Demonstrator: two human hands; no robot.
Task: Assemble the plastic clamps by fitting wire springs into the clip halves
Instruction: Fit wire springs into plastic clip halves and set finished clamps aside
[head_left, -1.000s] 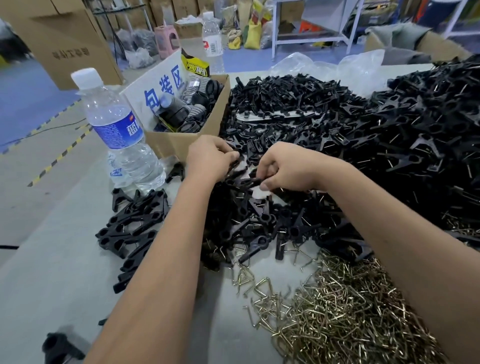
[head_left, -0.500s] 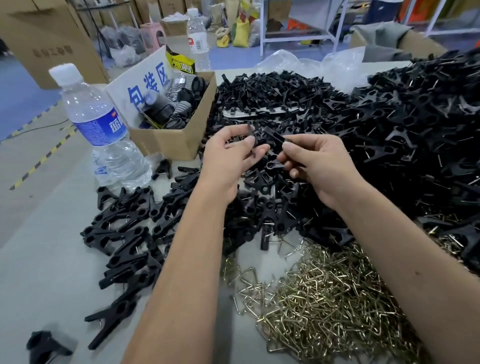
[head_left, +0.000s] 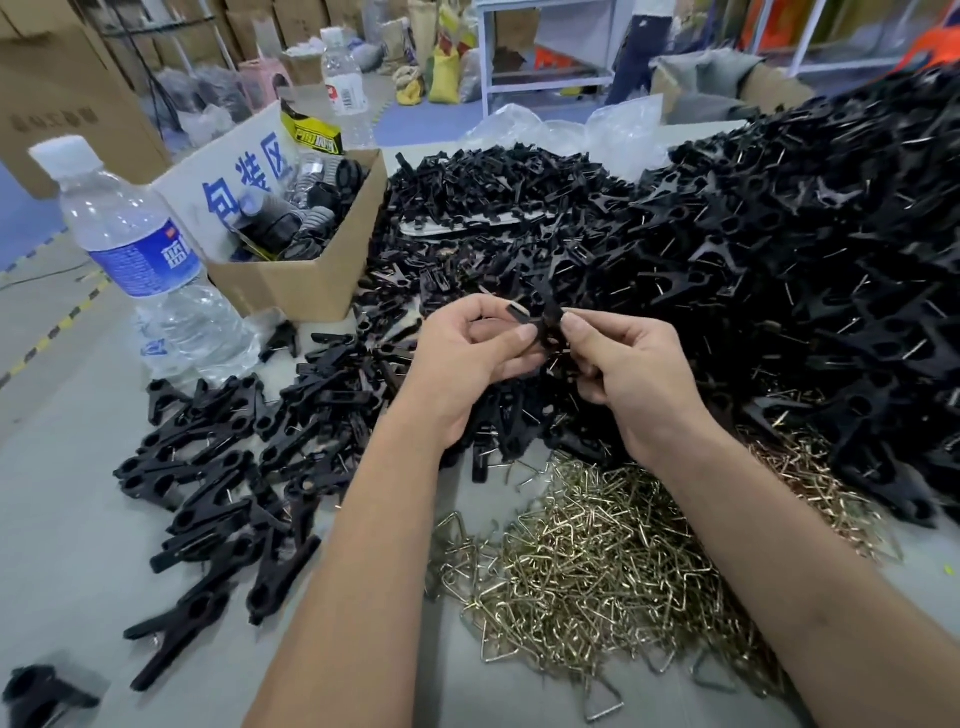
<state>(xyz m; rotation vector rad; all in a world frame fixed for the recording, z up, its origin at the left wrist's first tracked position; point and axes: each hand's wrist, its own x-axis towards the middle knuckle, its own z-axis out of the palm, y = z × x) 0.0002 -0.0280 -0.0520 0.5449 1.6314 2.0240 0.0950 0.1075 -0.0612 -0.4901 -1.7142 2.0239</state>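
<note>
At the far left of your desk (head_left: 62, 519) a water bottle (head_left: 140, 260) stands upright, just beside an open cardboard box (head_left: 306, 280) of dark parts, and in front of them lies a loose spread of finished clamps (head_left: 223, 478); a swept elbow could tip the bottle into that spread. Your left hand (head_left: 467, 364) is raised above the desk with thumb and fingers curled, pinching one black clip half (head_left: 522, 318) by its end. Touching it, the second clip half (head_left: 550, 310) is pinched between the thumb and forefinger of your right hand (head_left: 628, 369), whose other fingers are curled under. The two pieces meet at an angle between your fingertips, so you look to be mating them. Whether a wire spring is already seated I cannot tell; something thin shows below the parts, too small to read. The risk from here is mostly in the grip: both holds sit on the very ends, so pushing the halves together off-line could let one twist out and drop into the black pieces directly beneath, where it would be hard to pick out. A spring under tension could also flick free if only one leg catches. Below your wrists lies the heap of brass-coloured wire springs (head_left: 597, 566), tangled, so pulling one may drag out others. At the right rises the large mound of clip halves (head_left: 779, 270), steep enough to slide towards the springs if knocked.
</note>
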